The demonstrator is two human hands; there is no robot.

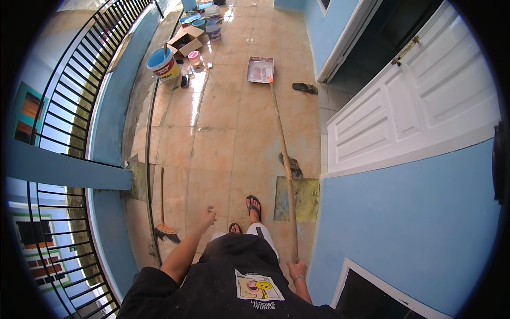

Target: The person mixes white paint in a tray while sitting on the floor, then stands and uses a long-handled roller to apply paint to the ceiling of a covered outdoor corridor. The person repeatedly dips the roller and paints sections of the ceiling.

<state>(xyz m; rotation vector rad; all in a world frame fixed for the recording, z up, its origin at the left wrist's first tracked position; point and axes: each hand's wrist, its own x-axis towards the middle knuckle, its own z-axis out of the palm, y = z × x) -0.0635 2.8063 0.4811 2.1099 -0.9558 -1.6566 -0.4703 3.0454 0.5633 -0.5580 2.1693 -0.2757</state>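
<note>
My right hand is closed round the near end of a long wooden pole. The pole runs forward over the tiled floor, past a sandal, to a paint tray with pale paint in it. An orange piece at the pole's far end meets the tray's near right corner; whatever lies beyond it is too small to make out. My left hand hangs over the floor in front of me, fingers loosely bent and apart, with nothing seen in it. A short broom lies to its left.
A paint bucket, a cardboard box and smaller tubs stand at the far left. Loose sandals lie on the right. Beside them is an open white door. A black railing lines the left; a blue wall stands right.
</note>
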